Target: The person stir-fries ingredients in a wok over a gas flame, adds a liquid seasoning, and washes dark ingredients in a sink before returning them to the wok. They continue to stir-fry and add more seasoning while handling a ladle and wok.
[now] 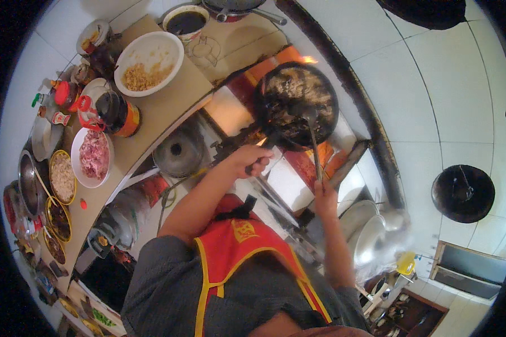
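Observation:
Ahead of me a dark wok (pixel 279 129) sits tilted over the stove, with browned, pale strips of food (pixel 299 86) across its inside. My left hand (pixel 253 161) is closed around the wok's handle, most of which the fingers hide. In my right hand (pixel 325 199) is the long metal handle of a cooking spatula (pixel 315 153). The spatula's dark head rests low in the wok against the food, and its exact shape is hard to make out. Orange flame (pixel 308 60) shows just past the wok's far rim.
Along the left counter (pixel 130 168) stand a white bowl of raw minced meat (pixel 93 156), a larger bowl of yellowish crumbs (pixel 145 78), a dark sauce jar (pixel 118 113) and several seasoning dishes. A bowl of dark liquid (pixel 186 22) is at the back. Metal basins (pixel 369 240) lean at right.

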A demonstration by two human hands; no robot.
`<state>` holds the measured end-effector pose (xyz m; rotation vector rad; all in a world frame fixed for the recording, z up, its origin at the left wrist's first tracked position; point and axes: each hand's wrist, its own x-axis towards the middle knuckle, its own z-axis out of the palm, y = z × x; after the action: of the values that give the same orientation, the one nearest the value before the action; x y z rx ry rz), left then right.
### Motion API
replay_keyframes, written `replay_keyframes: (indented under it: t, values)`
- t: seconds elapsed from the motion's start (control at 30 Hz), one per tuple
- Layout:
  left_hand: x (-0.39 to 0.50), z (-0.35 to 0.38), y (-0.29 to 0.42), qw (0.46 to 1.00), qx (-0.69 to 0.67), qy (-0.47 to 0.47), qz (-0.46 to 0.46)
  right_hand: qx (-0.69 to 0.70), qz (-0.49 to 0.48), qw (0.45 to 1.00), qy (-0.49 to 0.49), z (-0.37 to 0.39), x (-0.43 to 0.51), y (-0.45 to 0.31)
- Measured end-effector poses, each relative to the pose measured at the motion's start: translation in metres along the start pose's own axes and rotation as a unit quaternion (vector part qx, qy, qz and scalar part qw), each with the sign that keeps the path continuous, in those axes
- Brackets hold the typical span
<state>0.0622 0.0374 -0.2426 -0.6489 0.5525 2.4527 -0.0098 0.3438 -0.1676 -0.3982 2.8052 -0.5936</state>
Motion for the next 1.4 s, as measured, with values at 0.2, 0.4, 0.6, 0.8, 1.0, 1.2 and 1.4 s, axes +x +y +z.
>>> replay_keyframes:
  t: [0.2,0.4,0.6,0.8,1.0,1.2,1.4]
  values:
    - [0.0,-0.001,0.001,1.0,-0.013,-0.016,0.012,0.312,0.098,0.944,-0.032,-0.044,0.007,0.002]
    - [-0.001,0.002,0.001,1.0,0.004,-0.015,0.014,0.314,0.008,0.948,-0.043,-0.015,0.068,0.012]
    - [-0.001,0.002,0.0,1.0,-0.005,-0.018,0.014,0.556,0.275,0.762,-0.185,-0.036,0.06,-0.044]
    - [0.0,0.002,0.0,1.0,-0.01,-0.002,0.006,0.108,-0.105,0.987,-0.064,-0.058,0.01,-0.012]
    - [-0.007,0.006,0.003,1.0,-0.005,-0.002,0.006,0.182,0.087,0.977,-0.062,-0.085,-0.032,-0.021]
    - [0.0,-0.002,-0.001,0.999,-0.009,-0.03,0.006,0.274,0.051,0.96,0.033,-0.025,-0.005,0.004]
    - [0.002,-0.001,-0.001,0.999,-0.005,-0.028,0.013,0.705,0.294,0.625,-0.16,0.029,-0.009,-0.014]
